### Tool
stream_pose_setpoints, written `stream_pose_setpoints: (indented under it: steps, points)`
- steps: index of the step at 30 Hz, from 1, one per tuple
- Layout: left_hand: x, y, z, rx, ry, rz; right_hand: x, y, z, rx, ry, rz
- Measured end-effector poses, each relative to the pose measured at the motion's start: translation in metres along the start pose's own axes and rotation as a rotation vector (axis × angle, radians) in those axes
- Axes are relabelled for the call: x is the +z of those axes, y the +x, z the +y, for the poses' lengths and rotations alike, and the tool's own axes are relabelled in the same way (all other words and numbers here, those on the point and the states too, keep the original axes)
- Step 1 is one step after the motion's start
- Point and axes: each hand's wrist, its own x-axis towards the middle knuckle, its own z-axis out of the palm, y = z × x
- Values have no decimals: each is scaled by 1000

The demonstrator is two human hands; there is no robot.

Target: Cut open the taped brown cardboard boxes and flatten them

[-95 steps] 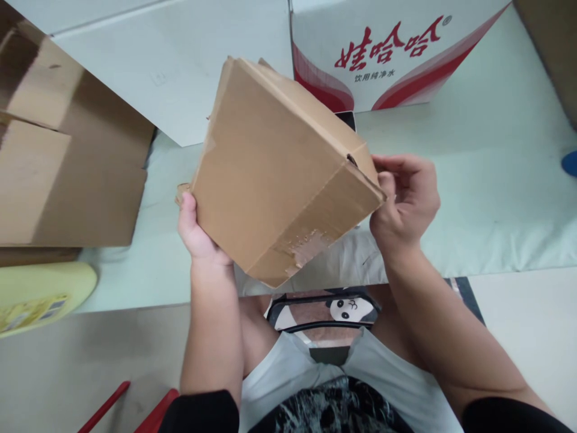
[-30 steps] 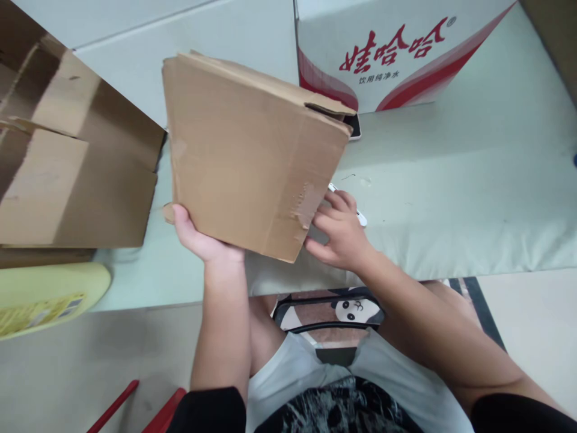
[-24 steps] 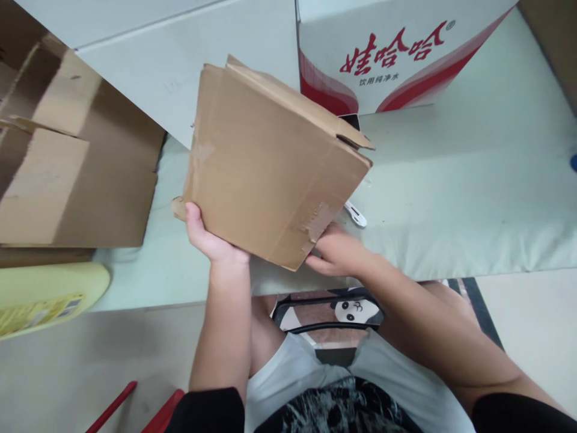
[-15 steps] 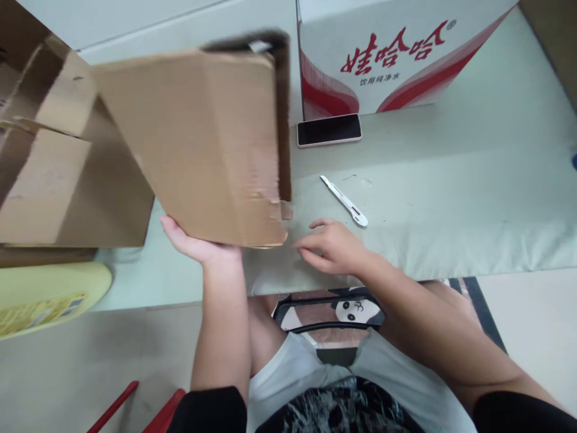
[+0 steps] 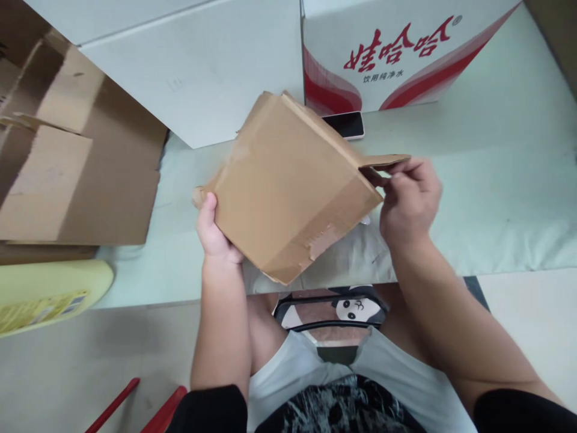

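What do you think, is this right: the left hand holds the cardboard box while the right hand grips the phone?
Not quite: in the head view the right hand is at the flap of the cardboard box, not on the phone. The left hand does hold the box.

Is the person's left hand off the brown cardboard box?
No, the left hand grips the brown cardboard box, its thumb over the edge.
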Motion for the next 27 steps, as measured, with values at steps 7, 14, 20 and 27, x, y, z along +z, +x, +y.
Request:
stream_pose_setpoints:
  steps: [7, 14, 20, 27]
  points:
    - [-6, -10, 2, -237, 42, -103, -27, 21, 1, 113, 29, -23]
    - [-10, -17, -6, -146, 84, -209, -29, 3, -23, -170, -213, -387]
    - [-13, -22, -3, -269, 96, -163, -29, 3, -50, -186, -351, -781]
    - [-2, -30, 3, -395, 103, -252, -33, 1, -51, -90, -364, -891]
